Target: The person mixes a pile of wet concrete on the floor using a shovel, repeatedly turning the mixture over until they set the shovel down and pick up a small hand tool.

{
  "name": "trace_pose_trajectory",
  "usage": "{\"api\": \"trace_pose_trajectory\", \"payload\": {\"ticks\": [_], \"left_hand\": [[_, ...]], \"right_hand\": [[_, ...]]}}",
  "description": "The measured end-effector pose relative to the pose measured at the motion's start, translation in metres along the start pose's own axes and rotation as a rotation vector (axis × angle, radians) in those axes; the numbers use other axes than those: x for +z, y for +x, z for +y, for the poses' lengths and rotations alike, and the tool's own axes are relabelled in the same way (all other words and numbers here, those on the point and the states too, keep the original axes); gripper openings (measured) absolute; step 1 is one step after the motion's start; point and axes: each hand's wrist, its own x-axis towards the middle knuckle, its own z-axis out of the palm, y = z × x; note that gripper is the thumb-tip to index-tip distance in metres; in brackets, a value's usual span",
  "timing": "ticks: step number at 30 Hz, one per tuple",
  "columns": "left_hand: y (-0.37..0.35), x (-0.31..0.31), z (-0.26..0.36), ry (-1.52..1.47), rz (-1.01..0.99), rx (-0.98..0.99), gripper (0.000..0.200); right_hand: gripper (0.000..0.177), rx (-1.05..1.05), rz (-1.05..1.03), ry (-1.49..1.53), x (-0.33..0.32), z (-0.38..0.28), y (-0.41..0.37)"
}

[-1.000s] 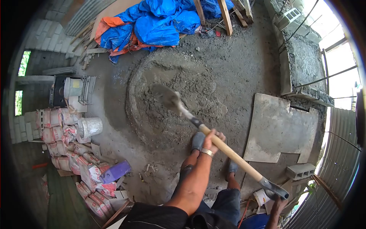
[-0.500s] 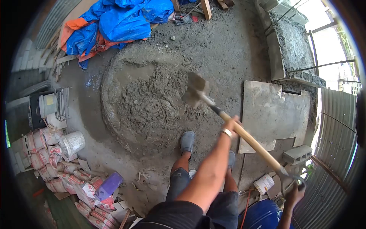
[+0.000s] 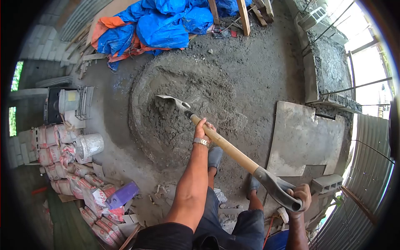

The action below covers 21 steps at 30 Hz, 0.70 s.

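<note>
My left hand, with a metal-banded watch on its wrist, is wrapped round the wooden shaft of a shovel near the blade end. At the other end, my right hand grips the grey D-shaped handle. The shovel slants from lower right to upper left. Its metal blade is turned on edge over the heap of wet grey concrete mix, with some mix right under it. A low ring of mix borders the heap on the left. My feet in grey shoes stand at its near edge.
Blue and orange tarps lie at the far side beside wooden posts. Stacked cement bags, a white bucket and a purple container stand left. On the right are a flat board, a hollow block and corrugated sheeting.
The shovel blade has swung left from the right side of the heap and turned from flat to edge-on. Both hands moved left with it, and the right hand rose. The view has shifted.
</note>
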Motion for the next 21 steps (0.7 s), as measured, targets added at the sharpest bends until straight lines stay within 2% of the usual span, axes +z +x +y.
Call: {"api": "trace_pose_trajectory", "payload": {"ticks": [1,5,7,9,11,12,13,15,16,17,19,21], "left_hand": [[-0.013,0.008,-0.008,0.003,0.003,0.006,0.018],[-0.048,0.047,-0.082,-0.168,0.024,-0.095,0.021],[-0.081,0.088,-0.13,-0.17,0.041,-0.136,0.019],[-0.061,0.069,-0.194,-0.017,-0.101,-0.275,0.02],[-0.057,0.084,-0.251,0.063,-0.002,-0.419,0.023],[-0.054,0.091,-0.278,0.132,0.055,-0.449,0.022],[-0.05,0.097,-0.303,0.199,0.111,-0.48,0.022],[-0.035,0.104,-0.339,0.258,0.088,-0.57,0.023],[-0.024,0.105,-0.352,0.282,0.09,-0.564,0.023],[-0.008,0.107,-0.36,0.292,0.112,-0.597,0.022],[0.031,0.104,-0.356,0.276,0.034,-0.619,0.022],[0.076,0.107,-0.326,0.241,0.053,-0.609,0.021]], "right_hand": [[0.028,0.001,0.001,0.007,-0.012,0.002,-0.01],[0.013,0.508,0.161,-0.082,-0.074,0.032,-0.066],[0.011,0.989,0.403,0.009,-0.11,0.056,-0.123],[0.015,1.242,0.549,-0.161,-0.143,0.069,-0.162],[0.015,1.369,0.586,-0.113,-0.164,0.049,-0.181],[0.015,1.153,0.741,-0.14,-0.159,0.044,-0.189],[0.015,1.158,0.747,-0.162,-0.16,0.038,-0.194],[0.028,1.205,0.6,-0.518,-0.167,0.021,-0.195],[0.034,1.363,0.639,-0.48,-0.157,0.013,-0.175],[0.034,1.361,0.647,-0.506,-0.162,0.035,-0.198],[0.012,1.224,0.7,-0.289,-0.176,0.09,-0.256],[0.01,1.274,0.62,-0.264,-0.127,0.101,-0.172]]}}
